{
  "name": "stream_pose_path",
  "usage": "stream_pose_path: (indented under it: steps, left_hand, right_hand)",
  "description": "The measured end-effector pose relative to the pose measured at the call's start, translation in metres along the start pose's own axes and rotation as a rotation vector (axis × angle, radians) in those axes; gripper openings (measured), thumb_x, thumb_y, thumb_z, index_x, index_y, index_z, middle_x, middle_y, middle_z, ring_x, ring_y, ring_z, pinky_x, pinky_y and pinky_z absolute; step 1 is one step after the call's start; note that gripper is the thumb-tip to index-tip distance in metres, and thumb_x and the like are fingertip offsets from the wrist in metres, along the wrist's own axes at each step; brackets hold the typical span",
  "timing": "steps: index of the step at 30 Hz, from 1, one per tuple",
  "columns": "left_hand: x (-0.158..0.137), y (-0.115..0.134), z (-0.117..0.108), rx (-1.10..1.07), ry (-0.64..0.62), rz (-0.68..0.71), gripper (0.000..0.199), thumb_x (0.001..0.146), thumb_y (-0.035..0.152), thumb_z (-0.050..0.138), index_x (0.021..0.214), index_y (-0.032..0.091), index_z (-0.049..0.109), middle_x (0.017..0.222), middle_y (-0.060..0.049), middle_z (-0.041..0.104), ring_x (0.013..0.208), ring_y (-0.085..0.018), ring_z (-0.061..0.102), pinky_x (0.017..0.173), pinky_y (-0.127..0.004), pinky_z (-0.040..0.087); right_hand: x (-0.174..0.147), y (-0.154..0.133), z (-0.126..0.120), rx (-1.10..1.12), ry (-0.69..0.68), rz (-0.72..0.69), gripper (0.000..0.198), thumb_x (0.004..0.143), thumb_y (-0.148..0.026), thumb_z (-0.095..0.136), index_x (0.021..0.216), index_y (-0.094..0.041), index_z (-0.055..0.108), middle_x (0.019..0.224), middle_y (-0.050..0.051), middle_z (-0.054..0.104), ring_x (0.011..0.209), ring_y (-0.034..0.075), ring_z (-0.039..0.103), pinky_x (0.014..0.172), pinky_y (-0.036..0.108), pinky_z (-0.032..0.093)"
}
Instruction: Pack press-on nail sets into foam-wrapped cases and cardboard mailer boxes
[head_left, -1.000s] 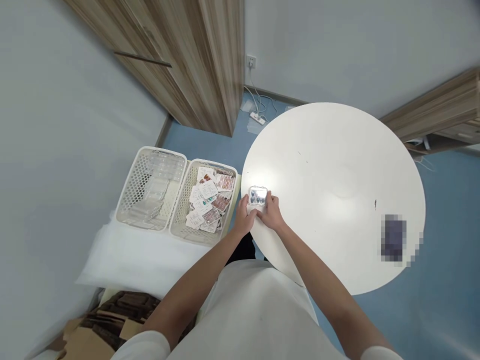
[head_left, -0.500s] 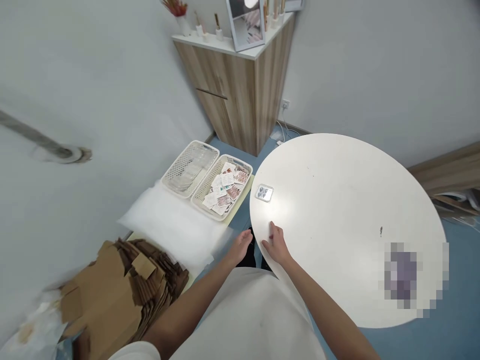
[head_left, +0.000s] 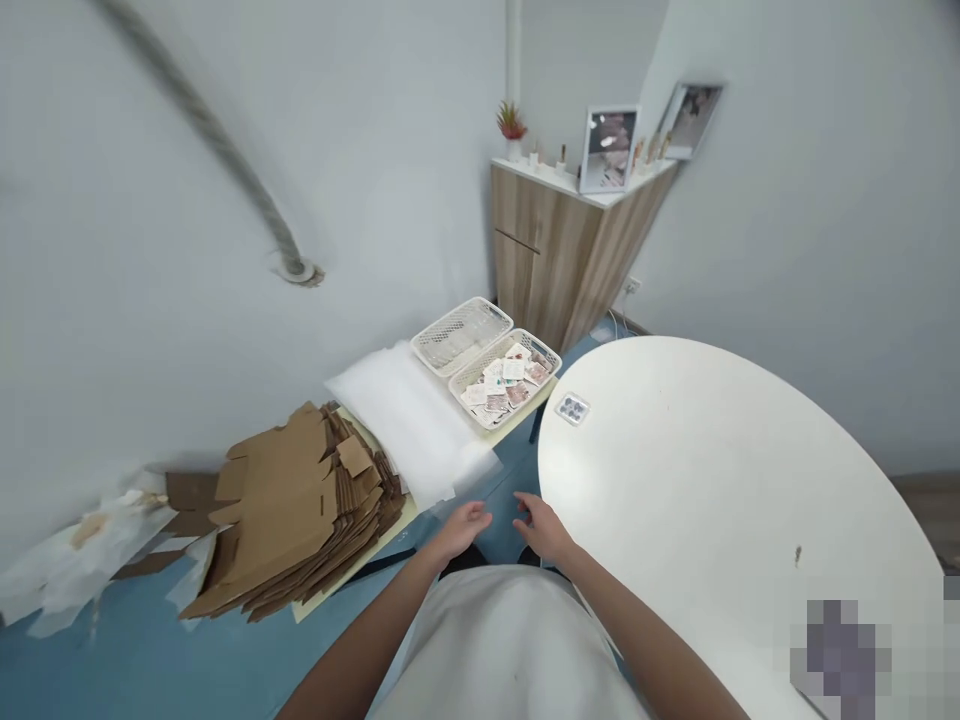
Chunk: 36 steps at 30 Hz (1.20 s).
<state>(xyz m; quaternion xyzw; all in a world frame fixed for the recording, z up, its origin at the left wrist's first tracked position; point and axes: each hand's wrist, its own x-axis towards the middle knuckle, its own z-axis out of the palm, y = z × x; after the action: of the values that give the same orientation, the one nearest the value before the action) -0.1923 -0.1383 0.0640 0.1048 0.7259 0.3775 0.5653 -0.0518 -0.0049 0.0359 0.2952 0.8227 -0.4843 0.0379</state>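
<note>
My left hand (head_left: 463, 530) hovers over the gap between the two tables, its fingers loosely bent and nothing in them. Facing it, my right hand (head_left: 541, 527) is beside the left edge of the white round table (head_left: 675, 480), fingers apart and empty. On that table, beyond my right hand, lies a small clear case (head_left: 572, 408) with dark pieces in it. Left of my left hand, white foam sheets (head_left: 409, 420) hang a little over the side table's edge. A stack of flattened brown cardboard boxes (head_left: 292, 500) lies next to the sheets.
A white basket (head_left: 559, 362) full of printed cards stands beside another basket (head_left: 416, 340) holding clear plastic pieces. Behind is a wooden cabinet (head_left: 555, 270) with picture frames. Crumpled plastic wrap (head_left: 82, 550) is at far left. A pixelated patch covers the lower right.
The view has swung left and up, showing more of the cardboard stack. My right hand has moved from over the round table to the gap beside its edge. Both hands stay empty.
</note>
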Motion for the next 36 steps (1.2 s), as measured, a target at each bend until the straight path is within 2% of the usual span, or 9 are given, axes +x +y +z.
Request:
stream_pose_path:
  steps: [5,10,13,16,19,23,26,31,36]
  left_hand:
    - [-0.017,-0.008,-0.036,-0.083,0.021,0.085,0.064,0.063,0.052,0.062,0.116,0.021,0.048,0.116,-0.009,0.055,0.105,-0.024,0.052,0.084,-0.032,0.041]
    - [-0.016,-0.03,-0.075,-0.137,0.107,0.136,0.062,0.064,0.051,0.061,0.114,0.016,0.048,0.112,-0.011,0.057,0.103,-0.022,0.053,0.086,-0.03,0.039]
    - [-0.01,-0.043,-0.09,-0.104,0.167,0.144,0.062,0.065,0.05,0.061,0.113,0.013,0.048,0.109,-0.013,0.057,0.103,-0.023,0.053,0.087,-0.03,0.038]
    - [-0.004,-0.044,-0.098,-0.074,0.119,0.167,0.059,0.066,0.049,0.06,0.113,0.014,0.049,0.108,-0.013,0.058,0.103,-0.024,0.053,0.086,-0.031,0.039]
    - [0.008,-0.031,-0.101,-0.085,0.118,0.225,0.055,0.067,0.046,0.06,0.111,0.013,0.05,0.113,-0.015,0.055,0.102,-0.023,0.053,0.084,-0.03,0.041]
    - [0.032,-0.001,-0.104,-0.085,0.206,0.279,0.048,0.07,0.043,0.058,0.11,0.017,0.051,0.122,-0.013,0.05,0.111,-0.024,0.048,0.089,-0.031,0.038]
    - [0.049,0.02,-0.11,-0.076,0.25,0.279,0.05,0.072,0.046,0.055,0.113,0.018,0.05,0.129,-0.012,0.044,0.118,-0.024,0.041,0.095,-0.032,0.033]
    - [0.077,0.042,-0.129,-0.094,0.282,0.161,0.06,0.075,0.054,0.046,0.123,0.016,0.042,0.136,-0.013,0.035,0.125,-0.025,0.031,0.1,-0.033,0.025]
    - [0.11,0.046,-0.137,-0.161,0.28,0.019,0.064,0.077,0.056,0.041,0.124,0.014,0.04,0.138,-0.013,0.031,0.126,-0.025,0.029,0.1,-0.033,0.025]
  right_hand:
    - [0.023,-0.023,0.014,-0.098,-0.098,-0.023,0.05,0.074,-0.024,0.051,0.123,-0.02,0.042,0.103,0.008,0.056,0.076,0.016,0.057,0.073,0.031,0.046]
    - [0.048,-0.048,0.039,-0.202,-0.194,-0.041,0.045,0.075,-0.027,0.05,0.119,-0.018,0.046,0.104,0.01,0.057,0.086,0.019,0.057,0.076,0.032,0.044]
    - [0.055,-0.055,0.06,-0.255,-0.181,-0.053,0.043,0.074,-0.025,0.053,0.116,-0.018,0.049,0.106,0.011,0.057,0.096,0.023,0.054,0.08,0.035,0.041]
    - [0.055,-0.059,0.074,-0.256,-0.227,-0.051,0.043,0.071,-0.026,0.057,0.113,-0.019,0.052,0.106,0.011,0.057,0.098,0.026,0.053,0.08,0.037,0.041]
    - [0.06,-0.068,0.071,-0.218,-0.287,-0.047,0.047,0.071,-0.029,0.057,0.116,-0.018,0.05,0.107,0.011,0.057,0.094,0.025,0.055,0.079,0.036,0.042]
    - [0.083,-0.086,0.05,-0.239,-0.11,-0.009,0.05,0.076,-0.029,0.049,0.123,-0.014,0.041,0.115,0.013,0.051,0.102,0.022,0.051,0.086,0.035,0.039]
    - [0.111,-0.099,0.039,-0.286,-0.045,-0.029,0.049,0.076,-0.03,0.05,0.123,-0.017,0.042,0.119,0.011,0.047,0.111,0.022,0.044,0.093,0.036,0.035]
    - [0.171,-0.112,0.046,-0.312,0.01,-0.059,0.053,0.074,-0.032,0.053,0.123,-0.016,0.041,0.13,0.013,0.035,0.125,0.026,0.028,0.099,0.04,0.027]
    - [0.222,-0.111,0.064,-0.333,-0.003,-0.017,0.052,0.074,-0.028,0.052,0.124,-0.018,0.042,0.139,0.012,0.021,0.13,0.029,0.013,0.101,0.042,0.021]
